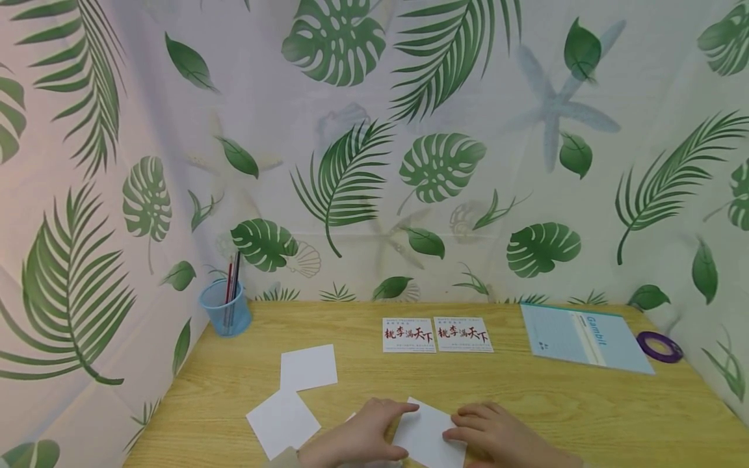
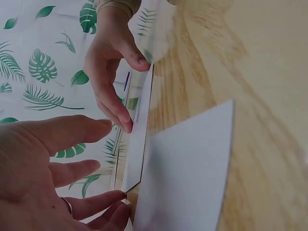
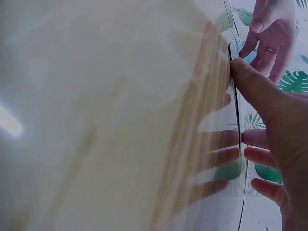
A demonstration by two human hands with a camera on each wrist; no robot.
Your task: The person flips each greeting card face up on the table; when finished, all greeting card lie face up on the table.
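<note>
A square white card (image 1: 430,434) lies at the front of the table between both hands. My right hand (image 1: 497,432) holds it at its right side, thumb (image 3: 243,74) at the edge and fingertips on the card. My left hand (image 1: 365,432) spreads at the card's left side, index fingertip at the far corner and thumb near the lower edge. In the left wrist view, a fingertip of the left hand (image 2: 53,178) meets the card's corner, and the right hand (image 2: 113,72) arches over the other end. Another white card (image 2: 187,168) lies close by, mostly hidden by the left hand in the head view.
Two white cards (image 1: 282,422) (image 1: 309,368) overlap at the left. Two cards with red characters (image 1: 408,335) (image 1: 463,335) lie side by side at the back. A blue pen cup (image 1: 227,315) stands back left. A blue notebook (image 1: 587,339) and purple tape roll (image 1: 643,339) lie right.
</note>
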